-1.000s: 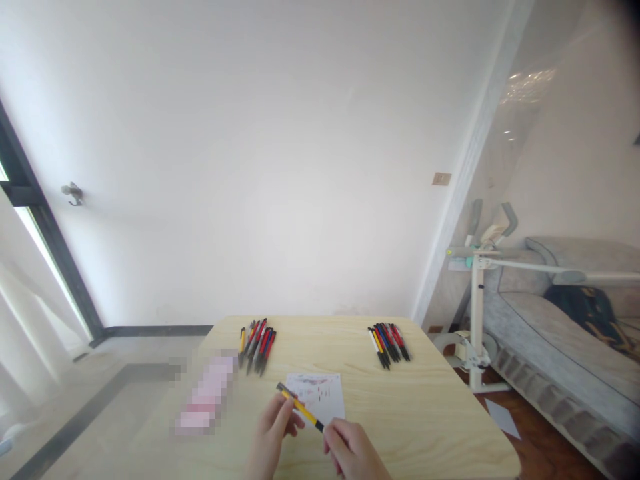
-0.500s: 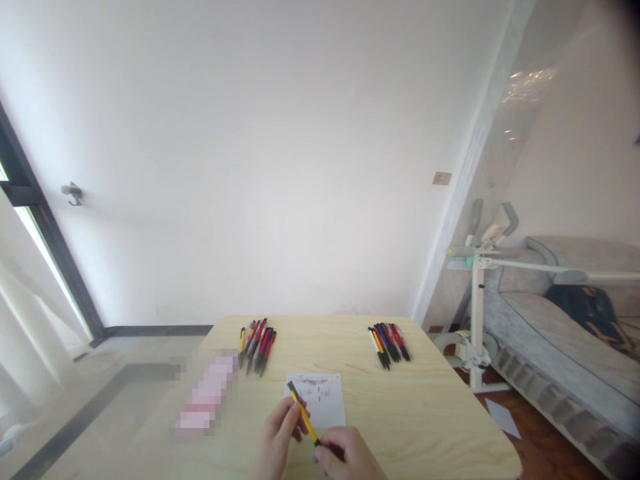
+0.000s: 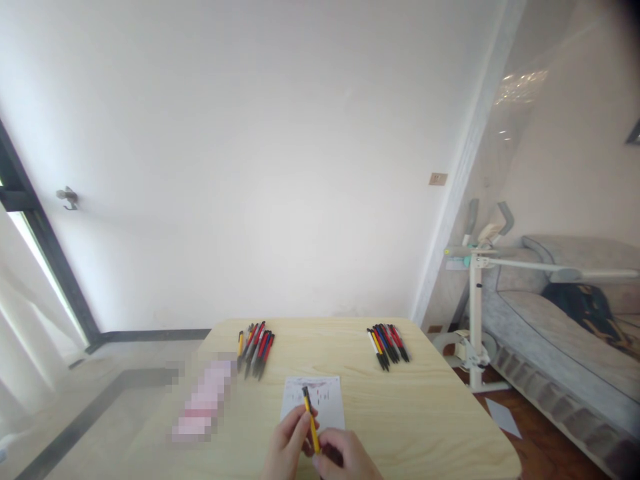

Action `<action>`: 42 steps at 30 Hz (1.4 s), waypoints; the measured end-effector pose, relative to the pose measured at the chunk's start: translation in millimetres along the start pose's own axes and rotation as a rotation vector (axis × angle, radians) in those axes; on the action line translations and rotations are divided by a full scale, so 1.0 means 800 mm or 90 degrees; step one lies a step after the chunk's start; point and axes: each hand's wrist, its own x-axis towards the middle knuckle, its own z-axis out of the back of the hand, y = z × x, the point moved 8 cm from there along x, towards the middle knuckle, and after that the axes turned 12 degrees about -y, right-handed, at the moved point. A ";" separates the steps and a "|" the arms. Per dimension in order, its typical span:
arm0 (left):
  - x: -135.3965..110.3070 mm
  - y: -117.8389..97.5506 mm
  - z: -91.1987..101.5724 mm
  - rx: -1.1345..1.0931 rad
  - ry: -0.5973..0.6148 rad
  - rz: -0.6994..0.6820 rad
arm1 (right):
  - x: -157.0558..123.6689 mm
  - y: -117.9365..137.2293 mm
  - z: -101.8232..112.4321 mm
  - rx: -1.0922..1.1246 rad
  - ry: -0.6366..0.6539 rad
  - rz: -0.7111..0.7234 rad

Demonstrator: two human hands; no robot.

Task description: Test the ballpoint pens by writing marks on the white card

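A yellow pen (image 3: 311, 421) with a black end is held between both hands at the near side of the table. My left hand (image 3: 291, 437) is closed around its upper part, thumb along the barrel. My right hand (image 3: 345, 453) pinches the lower end, which its fingers partly cover. Beneath and beyond the hands lies a white sheet of paper (image 3: 330, 407) with small dark and reddish pen marks across its upper half.
On the wooden table (image 3: 400, 420), several pens (image 3: 256, 348) lie in a bunch at the left and several more pens (image 3: 389, 345) at the right. A blurred pink item (image 3: 205, 400) is at the left edge. Exercise equipment (image 3: 476, 320) stands right of the table.
The yellow pen has turned more upright, its black end moving right. My left hand has shifted slightly right and down, closer to my right hand. Both hands still hold the pen.
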 end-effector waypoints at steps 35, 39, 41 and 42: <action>0.118 -0.081 0.221 0.955 -0.362 -0.134 | 0.017 -0.032 0.022 0.204 -0.073 0.012; 0.126 -0.077 0.220 0.983 -0.353 -0.129 | 0.016 -0.032 0.023 0.207 -0.067 0.009; 0.127 -0.077 0.219 0.986 -0.348 -0.128 | 0.016 -0.031 0.023 0.212 -0.066 0.008; 0.128 -0.077 0.219 0.986 -0.346 -0.128 | 0.016 -0.030 0.023 0.213 -0.065 0.008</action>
